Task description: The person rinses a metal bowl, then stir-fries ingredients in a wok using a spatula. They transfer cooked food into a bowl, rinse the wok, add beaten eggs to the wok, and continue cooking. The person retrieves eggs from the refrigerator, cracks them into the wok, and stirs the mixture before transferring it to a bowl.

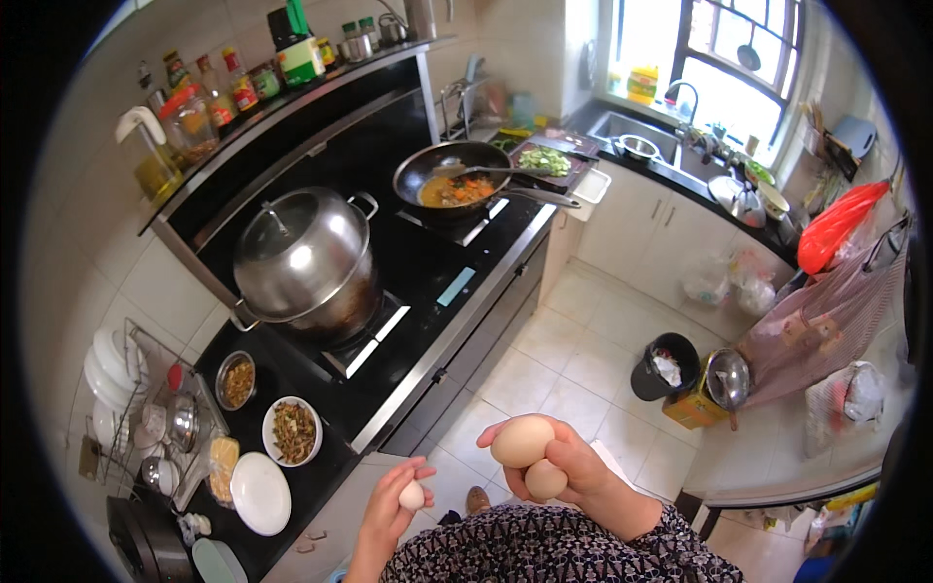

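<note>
Two brown eggs sit in my right hand: a larger egg above, and a smaller-looking egg partly covered by my fingers and thumb. My left hand is closed around a paler egg, only part of which shows. Both hands are in front of my patterned top, above the floor. Nearest to my left hand on the black counter stand a white bowl of a cooked shredded dish and an unfilled white plate.
A lidded steel pot and a wok of carrots in sauce occupy the cooktop; a spatula lies across the wok, whose handle overhangs the front edge. Chopped greens lie beyond. A black bin stands on the floor.
</note>
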Available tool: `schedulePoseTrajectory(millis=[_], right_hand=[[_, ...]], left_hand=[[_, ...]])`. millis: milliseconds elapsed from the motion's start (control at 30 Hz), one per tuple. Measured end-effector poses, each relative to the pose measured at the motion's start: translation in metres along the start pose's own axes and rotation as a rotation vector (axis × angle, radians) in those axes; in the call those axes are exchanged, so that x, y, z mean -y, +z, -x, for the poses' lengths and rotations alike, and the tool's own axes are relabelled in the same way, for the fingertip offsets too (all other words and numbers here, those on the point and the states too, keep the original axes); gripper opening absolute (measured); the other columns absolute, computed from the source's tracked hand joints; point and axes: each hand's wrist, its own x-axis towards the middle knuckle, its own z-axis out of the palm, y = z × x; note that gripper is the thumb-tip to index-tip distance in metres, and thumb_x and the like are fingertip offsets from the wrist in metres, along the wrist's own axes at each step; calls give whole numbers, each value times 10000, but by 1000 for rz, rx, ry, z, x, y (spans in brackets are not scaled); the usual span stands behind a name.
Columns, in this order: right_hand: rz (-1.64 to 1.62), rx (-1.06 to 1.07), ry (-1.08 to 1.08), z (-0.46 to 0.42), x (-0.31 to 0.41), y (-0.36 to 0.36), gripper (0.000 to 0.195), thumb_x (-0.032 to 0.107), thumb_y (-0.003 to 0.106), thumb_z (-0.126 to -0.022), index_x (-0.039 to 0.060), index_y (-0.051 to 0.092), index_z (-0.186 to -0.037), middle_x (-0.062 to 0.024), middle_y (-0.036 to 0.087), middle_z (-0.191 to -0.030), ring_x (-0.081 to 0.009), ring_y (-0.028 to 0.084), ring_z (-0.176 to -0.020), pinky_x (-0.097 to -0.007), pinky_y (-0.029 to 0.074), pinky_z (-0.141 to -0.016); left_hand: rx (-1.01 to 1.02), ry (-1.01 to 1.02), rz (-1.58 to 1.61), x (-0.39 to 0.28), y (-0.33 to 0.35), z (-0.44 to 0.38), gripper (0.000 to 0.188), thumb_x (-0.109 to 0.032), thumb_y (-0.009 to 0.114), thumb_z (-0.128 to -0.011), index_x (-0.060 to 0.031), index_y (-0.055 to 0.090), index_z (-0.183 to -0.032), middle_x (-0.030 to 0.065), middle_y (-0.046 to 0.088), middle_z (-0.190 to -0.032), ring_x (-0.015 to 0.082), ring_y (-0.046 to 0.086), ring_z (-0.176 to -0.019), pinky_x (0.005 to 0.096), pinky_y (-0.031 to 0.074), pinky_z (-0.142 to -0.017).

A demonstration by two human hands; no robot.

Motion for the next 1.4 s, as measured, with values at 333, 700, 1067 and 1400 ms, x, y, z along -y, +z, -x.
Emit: schedulePoseTrajectory(millis=[333, 700, 1067, 1400], right_hand=[[-5, -222, -203, -2, 46, -50, 676, 474, 624, -852, -90, 488, -1199, -147, 610, -929, -144, 595, -587, -243, 470, -444], [-34, -168, -314, -10, 175, -192, 617, 450, 623, -859, -51, 506, -1200, -197, 580, -1138, -166, 606, -613, -252, 462, -438], [63, -274, -224, -51, 277, -284, 687, 495, 571, -874, -93, 473, -1214, -110, 591, -650, -112, 545, -507, -224, 404, -424], [49, -326, -142, -102, 337, -343, 634, 430, 638, -855, -61, 479, -1222, -151, 590, -1058, -157, 595, -613, -240, 457, -489]], left_hand=[[156, -189, -64, -41, 82, -115, 300, -201, 543, -947, -21, 554, -1186, 140, 647, -1041, 210, 657, -720, 338, 558, -626], [163, -204, -176, -35, 233, -238, 307, -197, 556, -946, -9, 534, -1187, 142, 640, -1030, 192, 659, -731, 325, 570, -661], [134, -308, -168, -22, 305, -355, 290, -186, 532, -953, -15, 531, -1188, 155, 635, -1029, 246, 652, -755, 378, 562, -678], [50, -328, -139, -18, 360, -460, 251, -207, 591, -924, -52, 568, -1120, 136, 647, -958, 246, 633, -664, 383, 545, -615]])
